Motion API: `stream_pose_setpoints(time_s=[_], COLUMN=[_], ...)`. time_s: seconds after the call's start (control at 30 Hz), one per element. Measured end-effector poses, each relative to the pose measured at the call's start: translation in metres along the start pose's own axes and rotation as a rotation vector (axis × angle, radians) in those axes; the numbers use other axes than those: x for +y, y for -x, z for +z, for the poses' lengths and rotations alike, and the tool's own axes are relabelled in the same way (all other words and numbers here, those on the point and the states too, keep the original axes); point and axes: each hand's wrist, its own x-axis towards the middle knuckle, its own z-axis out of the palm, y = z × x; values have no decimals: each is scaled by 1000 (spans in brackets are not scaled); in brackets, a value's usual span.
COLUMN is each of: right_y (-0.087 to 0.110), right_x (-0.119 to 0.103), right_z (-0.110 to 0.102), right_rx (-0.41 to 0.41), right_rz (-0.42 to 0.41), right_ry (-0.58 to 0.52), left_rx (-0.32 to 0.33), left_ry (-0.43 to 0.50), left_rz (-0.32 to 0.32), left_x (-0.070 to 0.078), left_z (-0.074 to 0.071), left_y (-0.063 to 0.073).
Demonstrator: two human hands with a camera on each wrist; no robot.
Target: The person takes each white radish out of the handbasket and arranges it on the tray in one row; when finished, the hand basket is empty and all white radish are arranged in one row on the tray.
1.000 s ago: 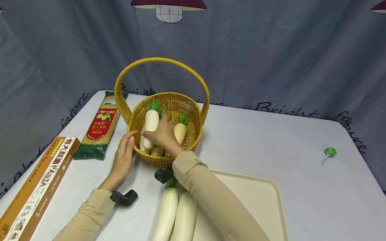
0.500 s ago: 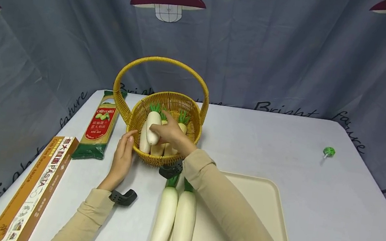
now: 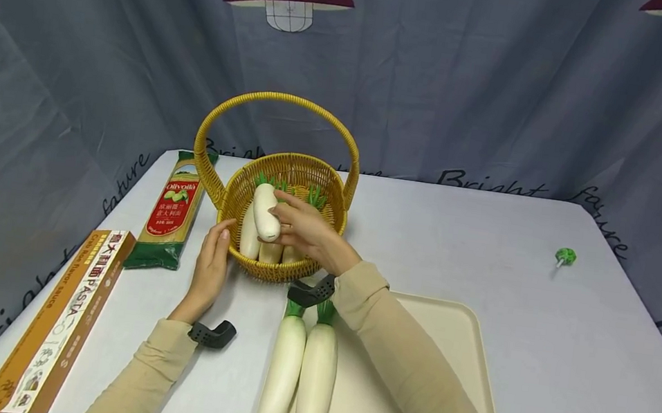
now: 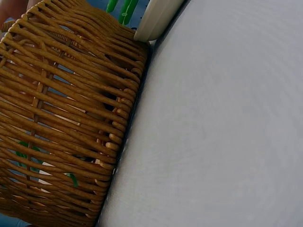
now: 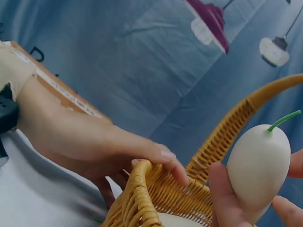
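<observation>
Right hand (image 3: 309,228) pinches white radish (image 3: 267,212) over basket (image 3: 272,272) | left hand (image 3: 211,271) grips its rim | two longer radishes (image 3: 317,379) lie at tray (image 3: 446,333) edge

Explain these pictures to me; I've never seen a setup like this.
There's no machine here: a person works with two bare hands, the left grip and the right grip. The widest picture comes from a camera worn on the head. The others come from one camera per wrist: the left shows mostly the side of the woven basket, the right a close-up of the held radish.

On the white table are the basket with smaller radishes inside, a pasta bag, a pasta box, a green lollipop and a beige tray, with two long radishes along its left edge. The left grip touches the basket's rim.
</observation>
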Motion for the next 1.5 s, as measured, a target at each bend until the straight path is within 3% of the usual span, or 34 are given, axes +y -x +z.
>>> stream_pose_setpoints(time_s=[0.17,0.43,0.67,0.9,1.17,1.3,1.5], right_y=[20,69,120,172,225,239,245], right_x=[-4,-4,6,31,69,86,104], right_z=[-7,-28,-47,-69,-87,-86,-79], right_rx=[-71,-86,-78,7,24,46,87], right_rz=[-20,-43,-83,-87,-63,-30,5], right_ry=[-118,57,113,260,304,297,280], left_rx=[4,8,8,4,1,-2,7], left_ry=[3,-5,2,0,8,8,6], left_rz=[0,-13,-15,-13,-18,-18,-6], left_x=[1,0,0,0,-1,-1,0], left_z=[0,0,-1,0,1,1,1], left_y=[-1,0,0,-1,2,3,1])
